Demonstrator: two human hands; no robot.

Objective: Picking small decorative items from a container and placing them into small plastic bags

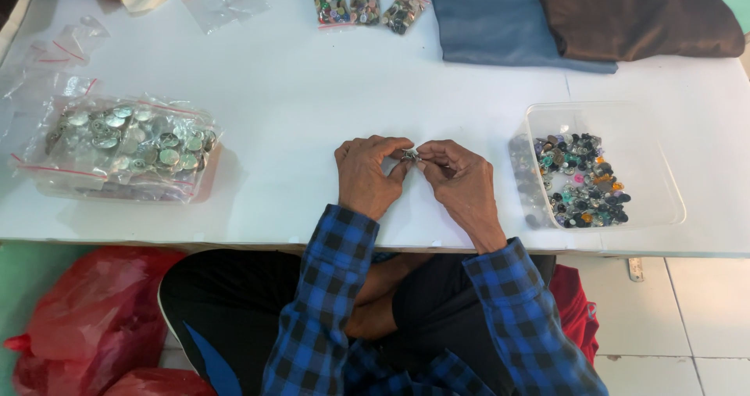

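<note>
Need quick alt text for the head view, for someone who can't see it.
Left hand and right hand pinch a small metal piece over a white table, between a bag of silver buttons and a clear tray of mixed buttons.

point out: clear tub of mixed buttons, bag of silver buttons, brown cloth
clear tub (pixel 664 179), head view, bare right side of floor
bag of silver buttons (pixel 125 148), head view, middle
brown cloth (pixel 633 17), head view, middle

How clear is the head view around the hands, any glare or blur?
Head view: even, soft light; faint shadows under the left hand and right hand; the small metal piece they pinch is too tiny to resolve; glare on the plastic bag of silver buttons.
</note>
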